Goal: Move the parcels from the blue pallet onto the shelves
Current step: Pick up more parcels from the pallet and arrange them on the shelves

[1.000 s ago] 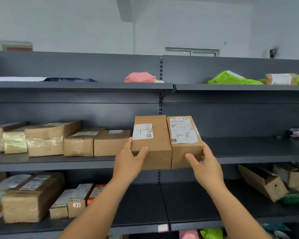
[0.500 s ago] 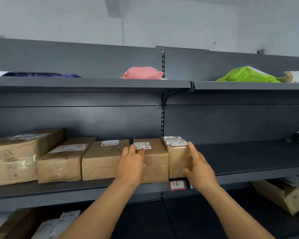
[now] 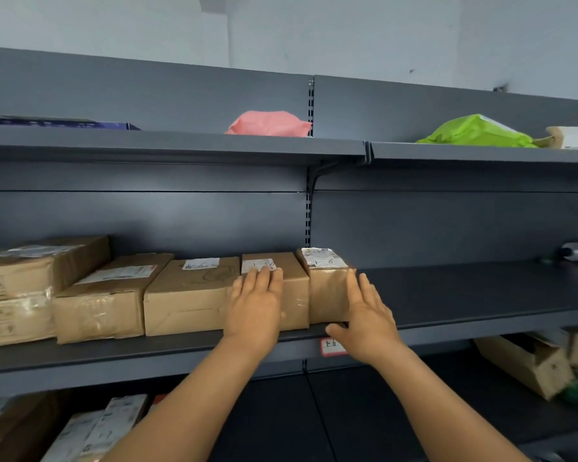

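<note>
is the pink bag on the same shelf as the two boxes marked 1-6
No, the pink bag lies on the top shelf, while both boxes marked 1-6 stand one shelf lower.

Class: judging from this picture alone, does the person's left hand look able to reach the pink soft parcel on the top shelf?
Probably yes. The left hand lies flat on a brown box one shelf below, holding nothing. The pink parcel sits near the shelf's front edge, with nothing in front of it. Whether the arm stretches that high is uncertain.

I see brown boxes [image 3: 291, 288] with white labels [image 3: 321, 258], dark grey shelves [image 3: 464, 295], pink bag [image 3: 269, 124], lime-green bag [image 3: 474, 131], red-edged tag [image 3: 331, 347].
</note>
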